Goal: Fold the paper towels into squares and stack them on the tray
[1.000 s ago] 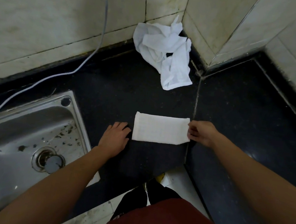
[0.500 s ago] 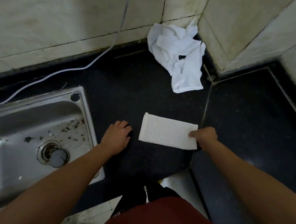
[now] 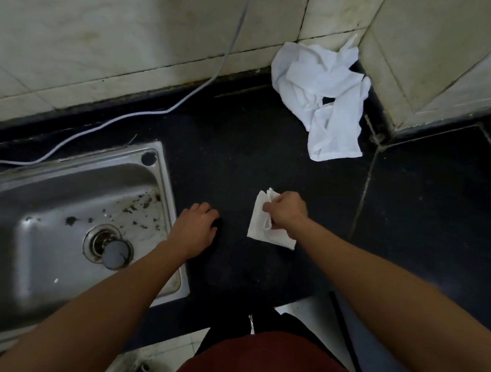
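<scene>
The right hand had its fingers curled tight and pinched the turned-over end of a white paper towel. The sheet's lower layer lay flat on the dark counter beneath those fingers. Its upper layer rose loosely at the knuckles, so the fold looked half closed. The towel's free edge reached out past the fingertips toward the left hand, a short gap apart.

The left hand rested palm down on the counter, fingers relaxed and lightly bent, holding nothing. The rim of the steel sink ran just beside the back of that hand. Well beyond both sets of fingertips, a crumpled heap of paper towels sat in the corner against the tiled wall. A pale cable trailed down the wall and behind the sink.
</scene>
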`<control>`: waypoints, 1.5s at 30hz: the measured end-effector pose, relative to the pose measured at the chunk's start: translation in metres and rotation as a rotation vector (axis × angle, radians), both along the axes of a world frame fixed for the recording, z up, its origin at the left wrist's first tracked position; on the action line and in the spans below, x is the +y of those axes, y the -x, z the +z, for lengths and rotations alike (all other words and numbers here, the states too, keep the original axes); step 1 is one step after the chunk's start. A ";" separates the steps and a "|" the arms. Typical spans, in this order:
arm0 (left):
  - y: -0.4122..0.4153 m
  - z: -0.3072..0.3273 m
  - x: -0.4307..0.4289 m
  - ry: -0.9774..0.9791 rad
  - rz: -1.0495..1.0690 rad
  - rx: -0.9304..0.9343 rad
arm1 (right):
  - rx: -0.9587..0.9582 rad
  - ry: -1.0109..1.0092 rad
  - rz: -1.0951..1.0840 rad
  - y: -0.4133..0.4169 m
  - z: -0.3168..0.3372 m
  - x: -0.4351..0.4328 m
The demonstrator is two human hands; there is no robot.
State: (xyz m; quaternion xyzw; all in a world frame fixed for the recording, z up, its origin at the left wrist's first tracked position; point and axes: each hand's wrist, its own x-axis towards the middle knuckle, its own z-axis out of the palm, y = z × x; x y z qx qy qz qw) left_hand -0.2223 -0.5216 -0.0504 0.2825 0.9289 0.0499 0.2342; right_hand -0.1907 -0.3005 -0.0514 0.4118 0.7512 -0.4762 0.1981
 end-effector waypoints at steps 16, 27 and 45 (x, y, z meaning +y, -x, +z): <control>-0.007 0.011 0.067 -0.027 -0.333 -0.008 | 0.031 0.012 0.405 -0.061 0.004 0.010; -0.006 -0.007 0.070 0.023 -0.313 -0.066 | -0.039 -0.119 0.258 -0.074 0.003 0.044; -0.019 0.002 -0.012 -0.076 -0.092 0.013 | -0.033 -0.118 0.552 -0.008 0.024 0.025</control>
